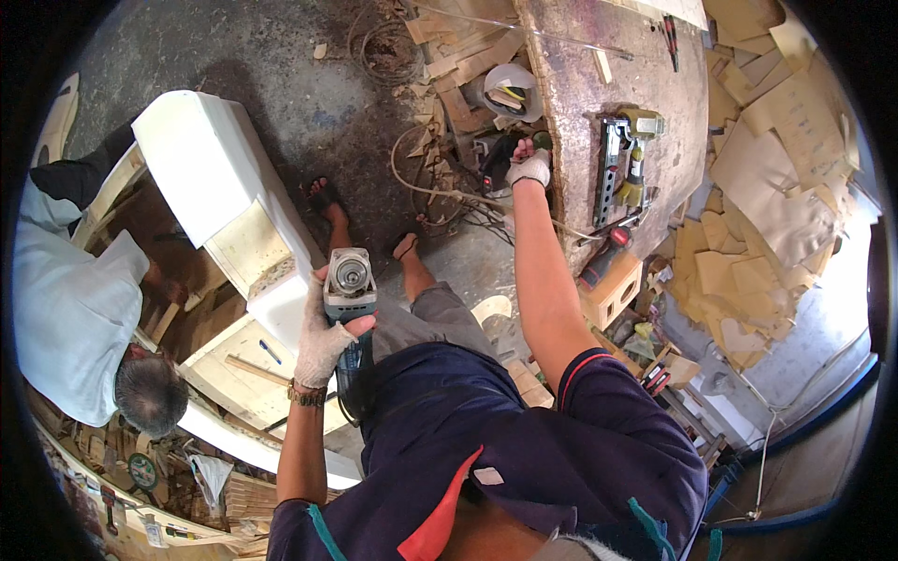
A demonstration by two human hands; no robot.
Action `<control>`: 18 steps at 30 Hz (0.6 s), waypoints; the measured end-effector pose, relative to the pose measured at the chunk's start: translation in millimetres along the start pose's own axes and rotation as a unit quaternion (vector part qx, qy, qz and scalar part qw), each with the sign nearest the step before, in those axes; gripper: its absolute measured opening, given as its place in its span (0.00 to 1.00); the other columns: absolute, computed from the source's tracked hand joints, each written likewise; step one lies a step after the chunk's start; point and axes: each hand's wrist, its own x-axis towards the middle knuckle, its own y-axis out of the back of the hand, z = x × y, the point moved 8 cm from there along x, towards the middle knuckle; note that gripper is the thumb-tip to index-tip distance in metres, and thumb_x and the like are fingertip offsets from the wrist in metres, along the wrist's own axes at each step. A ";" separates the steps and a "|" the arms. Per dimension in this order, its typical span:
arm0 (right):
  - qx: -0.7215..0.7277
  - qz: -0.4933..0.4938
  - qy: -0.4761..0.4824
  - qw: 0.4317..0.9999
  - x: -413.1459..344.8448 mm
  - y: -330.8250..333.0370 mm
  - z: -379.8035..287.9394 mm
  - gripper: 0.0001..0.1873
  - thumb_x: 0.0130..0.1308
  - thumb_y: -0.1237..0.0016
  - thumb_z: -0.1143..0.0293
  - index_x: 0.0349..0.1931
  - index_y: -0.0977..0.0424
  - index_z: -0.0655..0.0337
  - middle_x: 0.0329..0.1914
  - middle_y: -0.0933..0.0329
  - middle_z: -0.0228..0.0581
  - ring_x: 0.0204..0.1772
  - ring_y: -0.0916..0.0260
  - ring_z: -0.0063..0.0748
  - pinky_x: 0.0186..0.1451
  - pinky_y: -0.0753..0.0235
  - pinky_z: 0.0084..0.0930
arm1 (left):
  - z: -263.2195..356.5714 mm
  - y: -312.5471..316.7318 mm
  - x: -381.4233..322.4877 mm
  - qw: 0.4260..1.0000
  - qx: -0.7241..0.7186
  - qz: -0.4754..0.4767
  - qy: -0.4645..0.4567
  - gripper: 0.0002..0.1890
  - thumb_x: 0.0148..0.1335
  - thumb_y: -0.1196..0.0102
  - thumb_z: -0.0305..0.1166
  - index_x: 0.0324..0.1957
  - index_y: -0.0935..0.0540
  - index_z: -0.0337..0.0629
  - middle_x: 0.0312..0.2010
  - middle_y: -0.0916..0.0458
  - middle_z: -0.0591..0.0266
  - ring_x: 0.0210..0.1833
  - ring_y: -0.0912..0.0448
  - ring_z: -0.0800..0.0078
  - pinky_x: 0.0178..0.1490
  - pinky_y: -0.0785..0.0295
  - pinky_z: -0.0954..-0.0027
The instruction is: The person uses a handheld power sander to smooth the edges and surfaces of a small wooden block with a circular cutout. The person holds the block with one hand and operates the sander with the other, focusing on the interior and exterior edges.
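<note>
My left hand (321, 343), in a fingerless knit glove, grips a blue-green angle grinder (354, 308). The grinder's metal head points away from me, and I see no disc on its spindle. My right hand (530, 168), gloved the same way, is at the side edge of the wooden workbench (575, 84). Its fingers are curled beside a black object (497, 165) with a small red light. Whether those fingers hold anything is hidden. On the bench top, right of that hand, lie a pneumatic nail gun (624, 165) and a red-and-black cordless tool (607, 256).
To the left, a person (84, 308) bends over a large white-and-wood frame (210, 168). Hoses and cables (449, 196) run across the floor near my feet. Wood scraps (466, 70) lie by the bench, beside a white container (512, 91). Cardboard pieces (765, 231) are heaped at right.
</note>
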 end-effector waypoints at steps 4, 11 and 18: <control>-0.131 0.026 -0.047 0.990 -13.4 -3.6 9.0 0.15 0.76 0.54 0.54 0.42 0.25 0.57 0.25 0.22 0.34 0.25 0.26 0.30 0.29 0.25 0.31 | 1.0 -0.5 -0.6 1.000 -0.013 -0.001 0.015 0.52 0.49 0.18 0.31 0.74 0.36 0.43 0.60 0.21 0.60 0.60 0.20 0.70 0.62 0.21 0.66; -0.637 -0.091 0.582 0.497 -110.1 -139.3 -33.9 0.14 0.63 0.45 0.63 0.46 0.17 0.58 0.56 0.19 0.58 0.53 0.21 0.67 0.57 0.21 0.52 | 8.0 0.1 -0.5 1.000 0.000 0.012 0.011 0.50 0.50 0.20 0.29 0.74 0.37 0.42 0.57 0.21 0.59 0.54 0.16 0.68 0.53 0.16 0.65; -0.835 -0.168 0.365 0.377 -57.0 -175.1 -8.3 0.24 0.69 0.54 0.51 0.52 0.15 0.57 0.60 0.21 0.59 0.60 0.22 0.61 0.61 0.21 0.54 | 4.9 0.5 -4.7 0.998 -0.038 0.012 0.038 0.49 0.51 0.21 0.26 0.73 0.36 0.44 0.56 0.20 0.57 0.51 0.15 0.67 0.51 0.15 0.64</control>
